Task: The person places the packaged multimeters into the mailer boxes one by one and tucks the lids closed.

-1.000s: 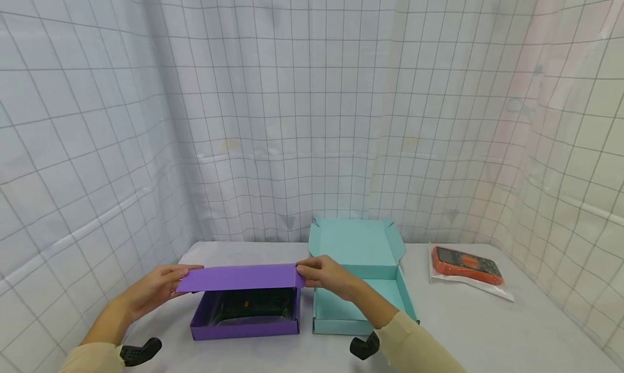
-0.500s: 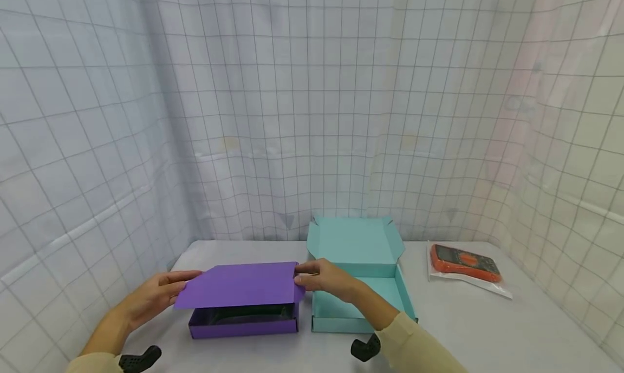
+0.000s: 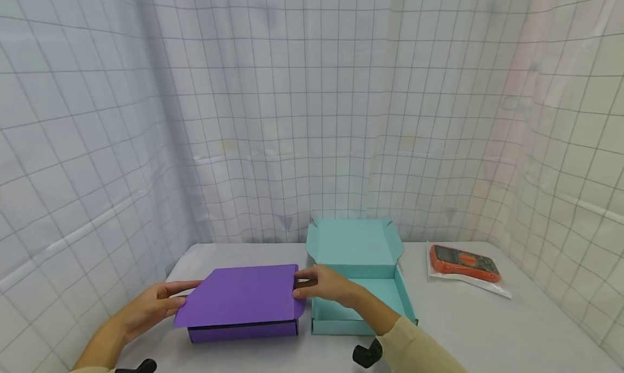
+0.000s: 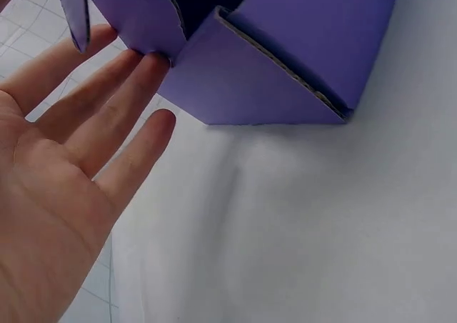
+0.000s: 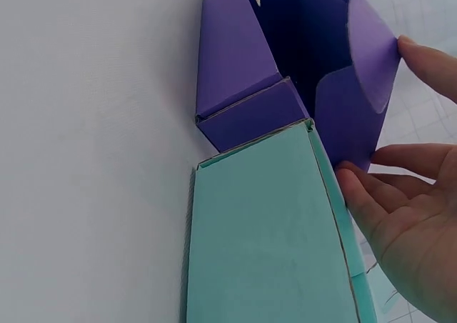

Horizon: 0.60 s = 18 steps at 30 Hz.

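Note:
On the left of the table, a purple cardboard box (image 3: 244,332) has its lid (image 3: 244,294) lowered close over the front wall, which hides the contents in the head view. My left hand (image 3: 146,309) is at the lid's left side; its extended fingers (image 4: 121,116) touch the box's side toward the back, near a lid flap (image 4: 73,12). At the right side, my right hand (image 3: 324,285) has its thumb against the lid's side flap (image 5: 371,48), with its fingers touching further back. Both wrist views show the dark inside through the gap under the lid.
A teal box (image 3: 353,243) stands open right beside the purple one, under my right forearm. Further right lies an orange-and-black multimeter (image 3: 465,263) in a clear plastic bag. White gridded curtains (image 3: 302,118) enclose the table's back and sides.
The purple lid has swung down toward me from half raised, covering the dark item that showed inside. Both hands have moved slightly lower along its sides.

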Motion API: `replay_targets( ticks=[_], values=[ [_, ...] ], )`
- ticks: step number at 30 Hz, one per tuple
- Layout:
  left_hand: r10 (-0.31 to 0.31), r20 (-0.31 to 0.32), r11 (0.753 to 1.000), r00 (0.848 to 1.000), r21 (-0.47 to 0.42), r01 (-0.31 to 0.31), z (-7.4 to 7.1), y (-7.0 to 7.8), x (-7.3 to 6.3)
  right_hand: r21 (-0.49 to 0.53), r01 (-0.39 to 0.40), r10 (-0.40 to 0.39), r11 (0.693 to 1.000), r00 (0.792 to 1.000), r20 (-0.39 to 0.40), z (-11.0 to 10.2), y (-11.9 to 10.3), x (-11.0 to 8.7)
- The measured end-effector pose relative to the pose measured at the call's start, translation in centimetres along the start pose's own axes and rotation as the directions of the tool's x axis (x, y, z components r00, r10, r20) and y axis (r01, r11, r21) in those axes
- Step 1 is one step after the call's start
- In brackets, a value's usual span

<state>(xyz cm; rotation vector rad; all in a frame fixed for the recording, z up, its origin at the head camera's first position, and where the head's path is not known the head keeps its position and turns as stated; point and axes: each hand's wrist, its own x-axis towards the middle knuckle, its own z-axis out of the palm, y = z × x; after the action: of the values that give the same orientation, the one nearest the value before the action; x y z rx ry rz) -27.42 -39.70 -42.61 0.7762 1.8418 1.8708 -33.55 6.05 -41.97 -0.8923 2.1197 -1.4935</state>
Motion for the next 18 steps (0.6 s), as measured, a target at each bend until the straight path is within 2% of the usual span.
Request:
replay_targets(
  ticks=[8, 12, 18],
  values=[
    [-0.092, -0.026, 0.993, 0.995, 0.065, 0.093, 0.3, -0.2, -0.6, -0.111, -0.004, 0.005, 0.994, 1.000, 0.005, 0.7, -0.2, -0.1],
    [-0.090, -0.036, 0.990, 0.995, 0.106, 0.093, 0.5, -0.4, -0.7, -0.155, -0.015, 0.015, 0.988, 1.000, -0.003, 1.1, -0.4, 0.1],
    [-0.096, -0.040, 0.988, 0.995, 0.115, 0.100, 0.5, -0.6, -0.6, -0.228, -0.024, 0.017, 0.973, 0.999, -0.031, 1.4, -0.3, 0.1]
  ],
)
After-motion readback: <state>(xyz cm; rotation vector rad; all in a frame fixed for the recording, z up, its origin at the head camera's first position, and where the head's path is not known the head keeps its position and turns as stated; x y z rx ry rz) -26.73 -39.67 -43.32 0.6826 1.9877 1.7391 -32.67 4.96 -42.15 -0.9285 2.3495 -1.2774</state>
